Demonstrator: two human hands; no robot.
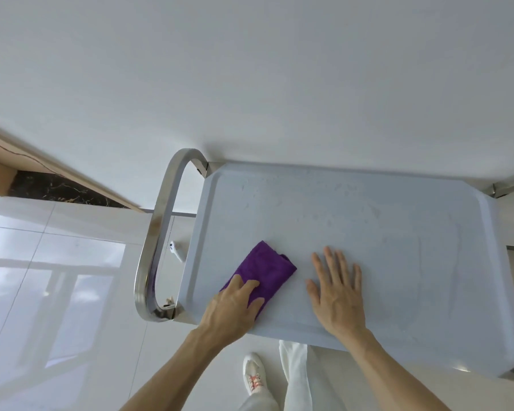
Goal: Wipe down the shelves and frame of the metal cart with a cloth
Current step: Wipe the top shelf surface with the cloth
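My left hand [235,304] presses the folded purple cloth [264,271] onto the cart's top shelf [383,232], fingers curled over its near end. Just right, my right hand [336,289] lies flat, fingers spread. Beyond both, bare shelf runs to the raised rim; the handle [158,232] curves left of the cloth.

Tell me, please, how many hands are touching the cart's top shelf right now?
2: the left hand presses the purple cloth near the handle; the right hand lies flat on the bare top shelf beside it.
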